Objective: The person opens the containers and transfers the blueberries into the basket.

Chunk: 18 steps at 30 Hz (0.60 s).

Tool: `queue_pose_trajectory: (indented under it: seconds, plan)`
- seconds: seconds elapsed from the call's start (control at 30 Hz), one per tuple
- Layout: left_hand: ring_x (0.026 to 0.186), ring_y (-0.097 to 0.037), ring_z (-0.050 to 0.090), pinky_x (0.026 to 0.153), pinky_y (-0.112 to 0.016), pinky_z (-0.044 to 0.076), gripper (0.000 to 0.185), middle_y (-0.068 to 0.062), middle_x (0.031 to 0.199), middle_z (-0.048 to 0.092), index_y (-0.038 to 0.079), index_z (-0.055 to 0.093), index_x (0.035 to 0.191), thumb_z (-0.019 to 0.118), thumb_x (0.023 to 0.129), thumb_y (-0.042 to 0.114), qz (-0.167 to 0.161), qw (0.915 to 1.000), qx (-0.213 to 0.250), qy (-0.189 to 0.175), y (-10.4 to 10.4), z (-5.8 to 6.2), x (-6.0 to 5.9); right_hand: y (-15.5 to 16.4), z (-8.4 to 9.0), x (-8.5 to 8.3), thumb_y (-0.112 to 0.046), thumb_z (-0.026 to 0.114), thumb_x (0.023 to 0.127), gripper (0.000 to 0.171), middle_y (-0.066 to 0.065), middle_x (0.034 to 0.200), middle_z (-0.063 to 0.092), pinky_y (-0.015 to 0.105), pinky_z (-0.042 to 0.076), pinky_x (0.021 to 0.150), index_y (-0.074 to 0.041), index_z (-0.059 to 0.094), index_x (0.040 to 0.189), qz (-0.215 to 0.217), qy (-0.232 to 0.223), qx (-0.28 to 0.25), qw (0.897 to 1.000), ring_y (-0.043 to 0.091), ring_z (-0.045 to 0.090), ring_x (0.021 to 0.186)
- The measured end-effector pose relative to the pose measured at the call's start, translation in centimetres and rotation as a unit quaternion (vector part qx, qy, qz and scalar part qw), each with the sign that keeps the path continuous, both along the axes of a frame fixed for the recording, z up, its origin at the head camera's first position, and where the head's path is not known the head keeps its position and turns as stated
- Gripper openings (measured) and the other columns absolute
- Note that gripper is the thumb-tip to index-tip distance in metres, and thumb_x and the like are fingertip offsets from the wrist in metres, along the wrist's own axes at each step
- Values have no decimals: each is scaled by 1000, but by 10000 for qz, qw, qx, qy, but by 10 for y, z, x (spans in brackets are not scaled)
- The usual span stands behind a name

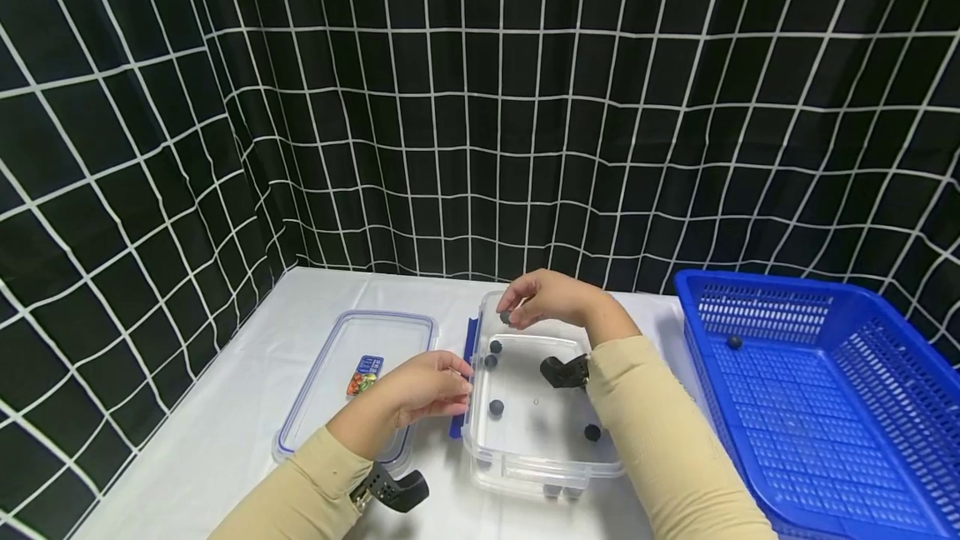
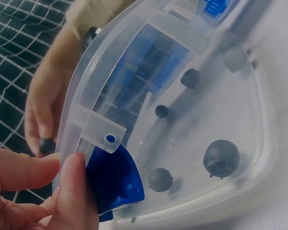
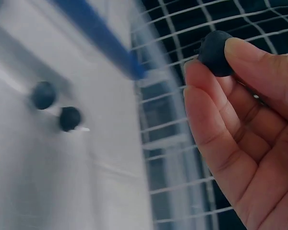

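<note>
My right hand [image 1: 551,298] pinches a blueberry [image 3: 215,53] between thumb and fingertips, above the far end of a clear plastic container [image 1: 547,467]. In the right wrist view, the berry's small crown shows at its edge. My left hand [image 1: 435,387] grips the container's left rim beside a blue latch [image 2: 116,179], thumb and finger close together at the wall. Several more blueberries lie scattered inside the container, one [image 1: 497,408] near the left wall and another [image 1: 592,432] toward the right front.
A blue perforated basket [image 1: 817,432] stands on the right, with one blueberry [image 1: 734,342] at its far left. The container's clear lid [image 1: 352,332], blue-edged and bearing a printed label [image 1: 365,375], lies flat at the left on the white tablecloth [image 1: 247,390]. Black gridded curtains [image 1: 450,107] hang behind.
</note>
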<state>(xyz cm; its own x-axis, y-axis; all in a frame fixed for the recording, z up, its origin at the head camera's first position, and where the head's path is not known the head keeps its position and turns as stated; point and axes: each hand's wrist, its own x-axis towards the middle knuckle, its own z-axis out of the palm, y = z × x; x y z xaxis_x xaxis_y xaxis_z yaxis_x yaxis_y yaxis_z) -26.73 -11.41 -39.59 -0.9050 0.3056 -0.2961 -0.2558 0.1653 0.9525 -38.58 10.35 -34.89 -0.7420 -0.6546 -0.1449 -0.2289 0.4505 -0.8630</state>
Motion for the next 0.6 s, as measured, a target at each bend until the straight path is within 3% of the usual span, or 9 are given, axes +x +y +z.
queue_pose_trajectory:
  seconds: [0.17,0.43,0.6]
  plan:
    - [71,-16,60,70,-27,58,23,-12,86,57,-4,51,107,56,84,-1,20,10000,-25,2,3,-2,0,17,25,1,0,62,82,18,9,87,63,34,56,80,2,63,100,25,323,45,9995,21,62,82]
    - [71,-16,59,70,-26,58,25,-12,85,56,-4,51,108,56,84,0,2,9999,-86,53,6,-1,2,56,69,11,-4,63,82,18,10,88,62,33,56,79,-1,64,100,-266,1083,615,9919,19,61,81]
    - [72,-16,59,70,-26,58,25,-11,85,56,-4,51,108,57,84,0,1,9999,-100,119,4,-4,2,87,85,19,-7,62,84,21,10,91,63,32,55,79,0,62,103,-425,1283,698,9884,19,61,82]
